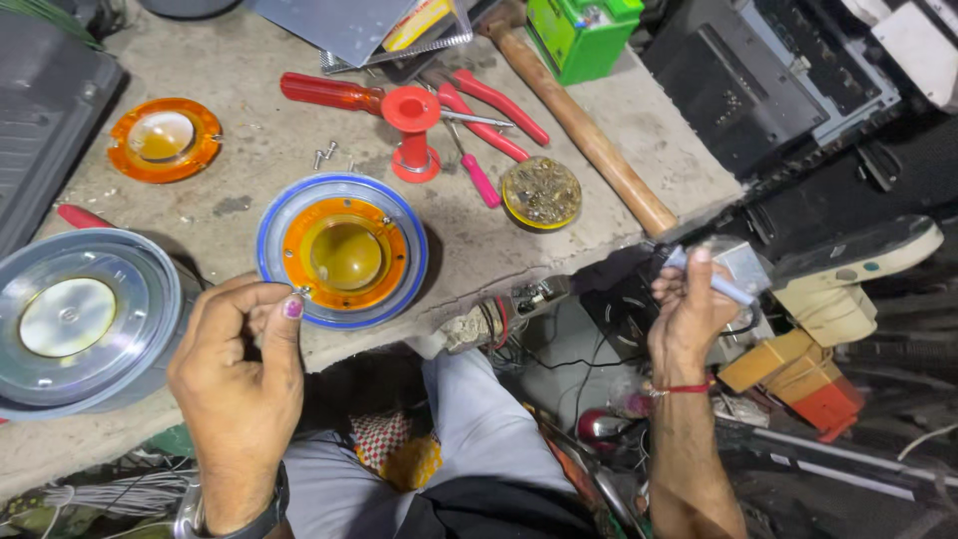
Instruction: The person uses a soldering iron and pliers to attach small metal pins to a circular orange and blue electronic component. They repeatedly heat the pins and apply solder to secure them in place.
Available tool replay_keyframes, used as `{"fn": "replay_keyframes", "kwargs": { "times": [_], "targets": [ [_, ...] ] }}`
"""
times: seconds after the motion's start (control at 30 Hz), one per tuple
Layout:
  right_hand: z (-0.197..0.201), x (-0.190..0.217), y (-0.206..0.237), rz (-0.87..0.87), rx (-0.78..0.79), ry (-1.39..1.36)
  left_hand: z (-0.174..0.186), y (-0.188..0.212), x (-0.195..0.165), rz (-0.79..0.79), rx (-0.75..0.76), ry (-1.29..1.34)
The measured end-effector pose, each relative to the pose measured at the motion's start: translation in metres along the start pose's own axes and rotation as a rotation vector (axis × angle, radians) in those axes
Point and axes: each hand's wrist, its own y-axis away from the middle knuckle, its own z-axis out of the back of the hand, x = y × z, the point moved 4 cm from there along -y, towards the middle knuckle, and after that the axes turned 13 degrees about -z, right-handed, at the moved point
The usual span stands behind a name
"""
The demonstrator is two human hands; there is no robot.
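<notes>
Left hand point(239, 374), nearest the camera, is raised over the front edge of the concrete worktop point(239, 75). Thumb and forefinger are pinched together on a small screw point(302, 290), which sits just at the near rim of the blue-rimmed disc point(342, 250). A wristwatch band shows on that wrist.

Right hand point(689, 309) is off the worktop's right edge, above a clutter of wires and parts. Its fingers are closed around a thin pale-handled tool point(720, 284), apparently a screwdriver; the tip is hidden behind the hand. A red thread circles that wrist.

The blue-rimmed disc lies flat near the front of the worktop, with an orange ring and a yellow dome at its centre. To its left, partly overhanging the front edge, lies a larger grey metal disc point(85, 319) with a shiny centre.

Farther back on the left lies a loose orange ring with a clear dome point(165, 138). Loose screws point(324, 153) lie between it and a red spool-shaped part point(412, 135). Behind the spool lie a red-handled screwdriver point(329, 92) and red-handled pliers point(489, 115); a pink-handled screwdriver point(477, 175) lies beside a round yellow lid of small parts point(541, 192). A wooden hammer handle point(584, 130) runs diagonally towards the right edge. At the far edge stands a green box point(582, 35)
</notes>
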Motion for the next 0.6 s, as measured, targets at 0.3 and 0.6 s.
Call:
{"fn": "replay_keyframes", "kwargs": {
  "times": [0.3, 0.6],
  "targets": [
    [-0.019, -0.060, 0.074, 0.011, 0.171, 0.415, 0.013, -0.016, 0.006, 0.012, -0.066, 0.074],
    [-0.128, 0.017, 0.138, 0.824, 0.367, 0.557, 0.030, -0.006, 0.020, -0.059, -0.118, 0.079]
  ]
}}
